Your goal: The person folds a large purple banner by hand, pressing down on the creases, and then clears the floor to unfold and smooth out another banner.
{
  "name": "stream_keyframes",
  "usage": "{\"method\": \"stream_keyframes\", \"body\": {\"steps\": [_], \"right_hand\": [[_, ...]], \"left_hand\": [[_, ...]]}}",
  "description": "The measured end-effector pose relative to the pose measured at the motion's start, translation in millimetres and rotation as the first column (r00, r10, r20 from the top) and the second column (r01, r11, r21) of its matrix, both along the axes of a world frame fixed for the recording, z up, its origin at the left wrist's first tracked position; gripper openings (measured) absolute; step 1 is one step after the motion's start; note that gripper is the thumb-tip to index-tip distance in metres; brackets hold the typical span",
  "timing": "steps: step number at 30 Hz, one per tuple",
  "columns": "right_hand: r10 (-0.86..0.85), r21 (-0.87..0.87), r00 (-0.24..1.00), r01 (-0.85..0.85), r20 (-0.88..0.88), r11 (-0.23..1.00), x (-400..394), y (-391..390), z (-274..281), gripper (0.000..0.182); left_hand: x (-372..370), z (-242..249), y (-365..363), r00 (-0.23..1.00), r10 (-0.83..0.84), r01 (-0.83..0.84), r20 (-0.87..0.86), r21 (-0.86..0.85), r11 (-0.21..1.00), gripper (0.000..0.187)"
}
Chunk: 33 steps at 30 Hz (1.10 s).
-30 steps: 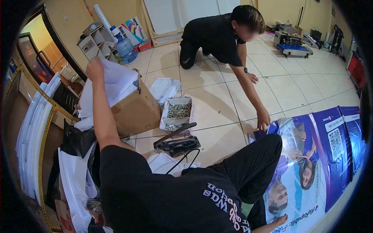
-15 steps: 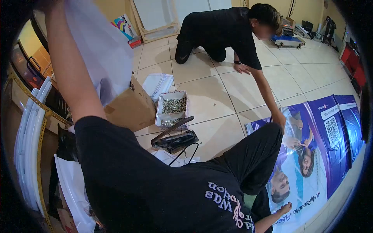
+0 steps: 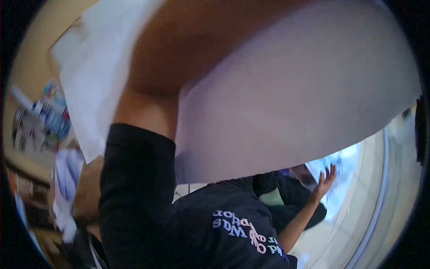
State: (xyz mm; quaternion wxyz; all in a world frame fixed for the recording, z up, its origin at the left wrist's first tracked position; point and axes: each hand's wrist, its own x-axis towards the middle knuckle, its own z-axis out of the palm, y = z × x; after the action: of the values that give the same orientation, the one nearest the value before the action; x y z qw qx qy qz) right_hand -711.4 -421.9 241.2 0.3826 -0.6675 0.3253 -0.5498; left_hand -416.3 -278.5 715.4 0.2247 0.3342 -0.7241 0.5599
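A large whitish sheet [image 3: 286,103] hangs right in front of me and fills much of the view. My left forearm [image 3: 192,49] is raised close to the camera, crossing in front of the sheet, and the hand itself lies beyond the top of the frame. More of a white sheet [image 3: 96,67] shows left of that arm. My right hand [image 3: 326,184] is low on the right, fingers spread, with nothing in it. Behind it lies part of the printed banner [image 3: 347,166] on the floor; the hanging sheet hides the rest.
At the lower left stands a cardboard box [image 3: 87,188] with pale sheeting [image 3: 67,179] beside it. Colourful items [image 3: 53,116] are blurred by the wall further left. Tiled floor [image 3: 363,193] shows at the right. The co-worker is out of sight.
My left arm has swung up and across to the right, bringing the whitish sheet over the view. My right hand has opened from a curled shape. The camera has turned.
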Motion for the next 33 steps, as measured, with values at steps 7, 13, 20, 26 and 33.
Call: {"method": "stream_keyframes", "body": {"steps": [7, 13, 20, 26, 33], "right_hand": [[-0.452, -0.557, 0.877, 0.459, 0.161, 0.692, -5.0, 228.6, 130.9, 0.076], [-0.623, -0.399, 0.779, 0.595, 0.073, 0.698, -57.9, 346.9, 125.4, 0.059], [-0.608, -0.051, 0.790, 0.605, -0.078, 0.794, -79.8, 394.6, 95.6, 0.040], [-0.652, 0.242, 0.726, 0.688, -0.221, 0.684, -116.0, 380.7, 79.3, 0.024], [-0.696, 0.138, 0.713, 0.683, 0.088, 0.717, -158.2, 329.1, 97.3, 0.022]], "left_hand": [[-213.3, -167.2, 34.9, 0.716, -0.653, 0.697, -0.245, 0.287, 0.657, 0.013], [-294.8, -252.6, 160.8, 0.227, -0.582, 0.969, -0.781, 0.242, 0.053, 0.014], [-296.8, -359.2, 157.2, 0.060, -0.151, 0.970, -0.987, 0.093, -0.224, 0.022], [-152.4, -409.6, 170.8, 0.490, 0.116, 0.850, -0.864, 0.443, -0.285, 0.083], [-10.2, -447.4, 222.9, 0.950, 0.229, 0.279, -0.211, 0.904, -0.324, 0.075]]}}
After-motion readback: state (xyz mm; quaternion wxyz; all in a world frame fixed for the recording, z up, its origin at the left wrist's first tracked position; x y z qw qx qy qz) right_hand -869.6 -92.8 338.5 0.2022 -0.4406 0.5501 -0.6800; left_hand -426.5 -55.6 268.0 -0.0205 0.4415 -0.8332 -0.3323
